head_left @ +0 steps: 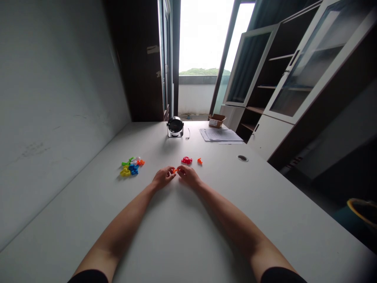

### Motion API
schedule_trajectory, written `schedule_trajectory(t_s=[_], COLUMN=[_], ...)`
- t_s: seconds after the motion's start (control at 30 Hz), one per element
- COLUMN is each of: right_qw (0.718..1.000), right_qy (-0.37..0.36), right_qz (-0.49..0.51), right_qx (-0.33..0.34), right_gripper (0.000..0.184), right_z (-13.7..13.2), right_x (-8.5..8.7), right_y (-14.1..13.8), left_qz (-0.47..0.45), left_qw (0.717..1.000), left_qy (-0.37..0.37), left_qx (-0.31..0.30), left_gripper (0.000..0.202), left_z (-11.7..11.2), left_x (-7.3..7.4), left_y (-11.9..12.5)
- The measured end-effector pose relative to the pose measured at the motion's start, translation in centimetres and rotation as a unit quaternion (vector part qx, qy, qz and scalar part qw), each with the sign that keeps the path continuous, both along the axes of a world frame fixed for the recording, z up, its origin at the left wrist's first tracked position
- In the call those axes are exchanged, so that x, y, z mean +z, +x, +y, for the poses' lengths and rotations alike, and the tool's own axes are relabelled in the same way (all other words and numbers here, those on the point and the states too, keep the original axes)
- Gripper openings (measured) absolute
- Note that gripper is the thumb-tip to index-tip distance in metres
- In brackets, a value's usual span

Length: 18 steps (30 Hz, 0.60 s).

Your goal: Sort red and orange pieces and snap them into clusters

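Note:
Between my two hands, just above the white table (pixel 182 220), is a small orange plastic piece (pixel 174 171). The fingers of my left hand (pixel 163 177) are closed on its left side. From the right, my right hand (pixel 188 175) pinches the same piece; its exact shape is mostly hidden by the fingertips. Just beyond my right hand lies a small cluster of red plastic pieces (pixel 186 160). A loose orange piece (pixel 200 161) rests to the right of the red ones. Off to the left sits a mixed pile of green, white, orange, yellow and blue pieces (pixel 132 167).
A small black and silver round device on a stand (pixel 175 126) is at the table's far side, with a thin cord (pixel 188 134) beside it. Papers (pixel 220 135) and an open cardboard box (pixel 217 121) are at the far right. A round cable hole (pixel 242 158) lies near the right edge.

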State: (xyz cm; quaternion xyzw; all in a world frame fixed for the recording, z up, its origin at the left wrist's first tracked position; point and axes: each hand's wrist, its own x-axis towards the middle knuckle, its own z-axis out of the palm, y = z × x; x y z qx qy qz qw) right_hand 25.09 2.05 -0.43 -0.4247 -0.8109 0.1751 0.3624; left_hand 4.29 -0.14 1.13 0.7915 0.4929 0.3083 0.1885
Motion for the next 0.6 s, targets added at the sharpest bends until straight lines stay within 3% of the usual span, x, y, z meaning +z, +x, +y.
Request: schedule_trajectory(t_s=[0.43,0.6], right_qw=[1.000,0.994], right_qy=[0.022,0.032], right_qz=[0.008,0.050], right_qx=[0.001,-0.093], right_gripper=[0.013,0.020], right_z=[0.3,1.5], right_x=[-0.1,0.3], right_y=[0.2,1.6], left_qz=[-0.009,-0.019], left_qw=[1.000,1.000], left_qy=[-0.011,-0.020], left_qx=[0.001,0.001], left_gripper=[0.036,0.041], left_z=[0.0,0.4], left_x=[0.0,-0.5], left_y=[-0.1,-0.2])
